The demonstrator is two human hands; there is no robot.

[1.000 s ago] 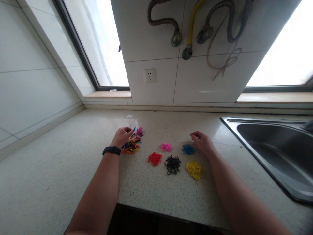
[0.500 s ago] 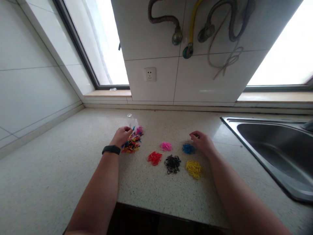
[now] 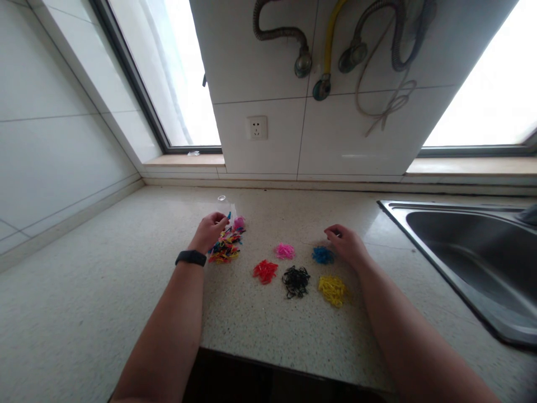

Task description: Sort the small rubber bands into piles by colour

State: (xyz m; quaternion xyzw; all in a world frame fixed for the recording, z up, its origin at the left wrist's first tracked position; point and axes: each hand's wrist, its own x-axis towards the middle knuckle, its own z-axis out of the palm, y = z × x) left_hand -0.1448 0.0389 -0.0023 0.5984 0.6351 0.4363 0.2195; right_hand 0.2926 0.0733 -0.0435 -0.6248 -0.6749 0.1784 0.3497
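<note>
My left hand [image 3: 212, 229] is pinched on a small blue rubber band [image 3: 229, 215], just above a mixed heap of coloured rubber bands [image 3: 225, 247]. Behind the heap lies a clear plastic bag [image 3: 227, 209]. My right hand [image 3: 342, 239] hovers beside the pile of blue rubber bands [image 3: 323, 255], its thumb and fingers drawn together; whatever may be between them is too small to tell. Separate piles of pink [image 3: 285, 251], red [image 3: 265, 271], black [image 3: 296, 281] and yellow rubber bands [image 3: 332, 291] sit between my arms.
A steel sink [image 3: 465, 246] is set into the speckled countertop [image 3: 260, 330] on the right. The counter's front edge runs below the piles. Along the back stands a tiled wall with a socket [image 3: 257, 127] and hoses [image 3: 328, 50].
My left hand has lifted slightly, and the blue rubber band in its fingertips now stands higher above the mixed heap. My right hand stays nearly in place.
</note>
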